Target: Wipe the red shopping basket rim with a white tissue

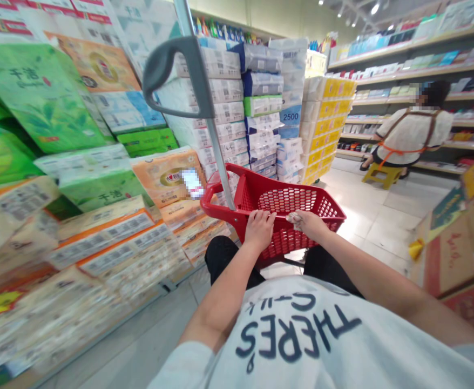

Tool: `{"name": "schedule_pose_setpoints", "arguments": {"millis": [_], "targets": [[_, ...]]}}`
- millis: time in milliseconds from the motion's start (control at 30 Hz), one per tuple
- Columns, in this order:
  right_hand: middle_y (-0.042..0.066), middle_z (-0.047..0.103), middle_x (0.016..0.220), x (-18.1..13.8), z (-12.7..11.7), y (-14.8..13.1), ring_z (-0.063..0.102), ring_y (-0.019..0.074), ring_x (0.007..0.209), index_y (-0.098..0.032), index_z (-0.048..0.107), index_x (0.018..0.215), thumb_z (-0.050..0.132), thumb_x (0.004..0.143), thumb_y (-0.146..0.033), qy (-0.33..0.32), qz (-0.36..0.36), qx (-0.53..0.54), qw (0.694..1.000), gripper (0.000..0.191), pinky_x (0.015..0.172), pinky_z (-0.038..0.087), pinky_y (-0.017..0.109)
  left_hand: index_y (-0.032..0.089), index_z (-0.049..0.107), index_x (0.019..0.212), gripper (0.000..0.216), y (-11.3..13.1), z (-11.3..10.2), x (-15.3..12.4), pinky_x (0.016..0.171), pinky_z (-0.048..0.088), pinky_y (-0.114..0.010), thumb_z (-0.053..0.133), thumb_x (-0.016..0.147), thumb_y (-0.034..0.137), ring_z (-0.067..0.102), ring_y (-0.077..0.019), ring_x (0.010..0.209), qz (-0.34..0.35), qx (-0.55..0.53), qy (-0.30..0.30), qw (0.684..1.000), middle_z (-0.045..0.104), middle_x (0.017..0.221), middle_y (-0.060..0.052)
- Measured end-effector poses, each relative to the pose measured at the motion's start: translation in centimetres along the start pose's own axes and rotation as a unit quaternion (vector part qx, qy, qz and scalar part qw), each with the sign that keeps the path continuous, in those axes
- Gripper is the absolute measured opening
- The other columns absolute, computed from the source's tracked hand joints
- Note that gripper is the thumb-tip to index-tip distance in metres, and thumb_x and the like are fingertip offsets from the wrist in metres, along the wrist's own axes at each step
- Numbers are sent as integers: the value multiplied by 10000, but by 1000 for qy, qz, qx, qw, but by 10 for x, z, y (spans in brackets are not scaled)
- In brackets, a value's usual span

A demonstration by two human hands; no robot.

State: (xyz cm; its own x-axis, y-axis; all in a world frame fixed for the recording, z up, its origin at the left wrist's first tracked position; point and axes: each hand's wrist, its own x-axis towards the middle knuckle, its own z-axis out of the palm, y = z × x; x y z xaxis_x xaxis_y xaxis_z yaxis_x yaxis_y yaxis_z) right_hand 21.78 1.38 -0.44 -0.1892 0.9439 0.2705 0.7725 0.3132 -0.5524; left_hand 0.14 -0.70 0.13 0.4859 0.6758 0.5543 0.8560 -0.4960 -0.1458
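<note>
In front of my knees stands a red shopping basket with holes in its sides and a long metal pull pole that ends in a grey loop handle. My left hand has its fingers curled over the basket's near rim. Farther right along the same rim is my right hand, closed on a crumpled, pale patterned cloth. The cloth is partly hidden by the fingers. The visible part of the basket's inside shows only its perforated walls.
Tissue packs are stacked along the left and ahead. A small pixelated bright rectangle is by an orange pack. Yellow-and-white packs stand beyond the basket. A person sits on a yellow stool by shelves. Cartons line the right.
</note>
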Motion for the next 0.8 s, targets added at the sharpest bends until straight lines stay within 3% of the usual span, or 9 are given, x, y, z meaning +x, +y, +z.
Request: {"name": "schedule_pose_setpoints", "arguments": {"millis": [100, 300, 500, 633, 800], "targets": [[31, 703, 888, 0, 4, 5, 638, 146, 728, -191, 608, 877, 410, 801, -63, -17, -10, 3, 1000, 247, 648, 475, 220, 215, 522, 1287, 389, 0, 0, 0, 1068, 282, -426, 469, 903, 244, 479, -239, 1123, -1, 1, 0, 1000, 592, 1195, -78], [116, 624, 1221, -9, 21, 29, 563, 235, 1119, -160, 551, 1248, 438, 829, -68, 83, -131, -142, 978, 443, 986, 424, 385, 232, 518, 1295, 397, 0, -1, 0, 1062, 291, -425, 476, 900, 250, 484, -236, 1110, -5, -1, -3, 1000, 598, 1179, -76], [114, 556, 1341, -18, 31, 44, 487, 230, 1249, -149, 473, 1364, 388, 838, -31, 118, -194, -169, 959, 546, 1054, 391, 423, 213, 526, 1286, 387, 0, 0, 0, 1064, 287, -417, 464, 905, 244, 485, -236, 1103, -4, -2, 2, 1000, 599, 1172, -77], [109, 559, 1342, -17, 32, 43, 500, 225, 1245, -165, 481, 1366, 418, 849, -64, 141, -179, -146, 963, 530, 1046, 409, 424, 223, 530, 1283, 386, 1, 0, 0, 1059, 291, -425, 464, 903, 241, 487, -240, 1099, -7, 1, -2, 1000, 601, 1169, -80], [73, 659, 1199, -11, 26, 38, 607, 224, 1076, -206, 576, 1271, 500, 825, -98, 106, -121, -141, 977, 465, 959, 479, 387, 220, 530, 1284, 384, 1, -1, 0, 1066, 284, -424, 451, 909, 239, 485, -237, 1105, -7, 0, -1, 1000, 599, 1179, -75]]}}
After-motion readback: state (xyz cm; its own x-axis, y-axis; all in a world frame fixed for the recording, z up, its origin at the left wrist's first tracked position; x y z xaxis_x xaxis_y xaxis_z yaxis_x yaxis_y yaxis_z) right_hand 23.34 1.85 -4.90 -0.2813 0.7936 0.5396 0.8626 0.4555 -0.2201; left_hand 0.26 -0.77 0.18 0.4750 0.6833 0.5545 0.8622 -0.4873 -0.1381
